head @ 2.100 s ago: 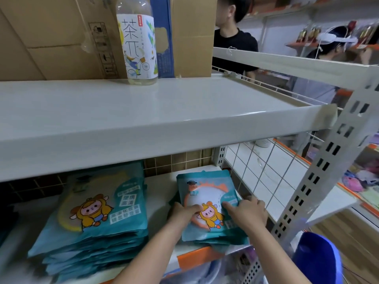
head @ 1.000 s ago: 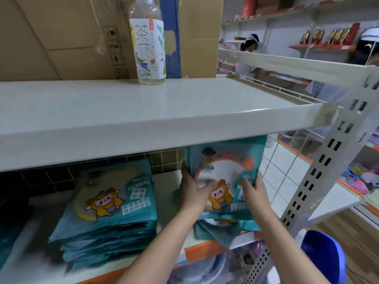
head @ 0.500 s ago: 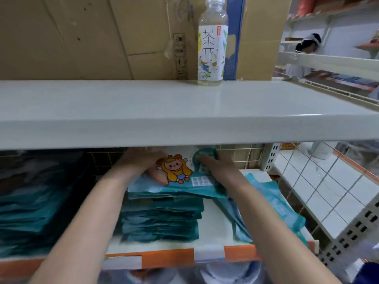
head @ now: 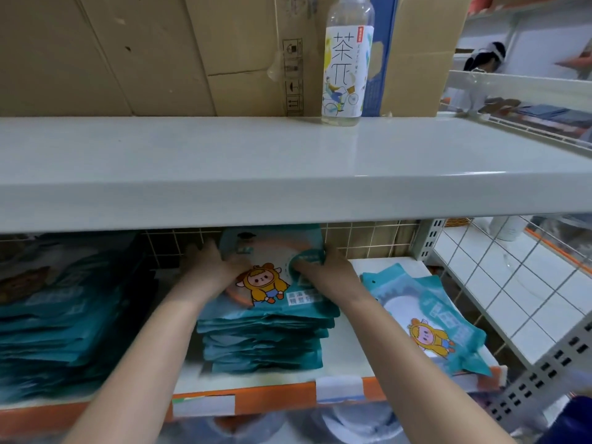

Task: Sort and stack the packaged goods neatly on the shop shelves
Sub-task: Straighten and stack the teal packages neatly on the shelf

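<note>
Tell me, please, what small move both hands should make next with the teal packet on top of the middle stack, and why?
Probably let go and reach right. The top packet already lies flat on the middle stack under the left hand and right hand, while loose packets lie askew by the shelf's front edge.

upper shelf [head: 224, 161]: bottle [head: 346, 62] | lower shelf [head: 349, 354]: pouch stacks [head: 262, 341]

left stack [head: 64, 318]: blurred | bottle [head: 347, 59]: cap cropped | fingertips: hidden
</note>
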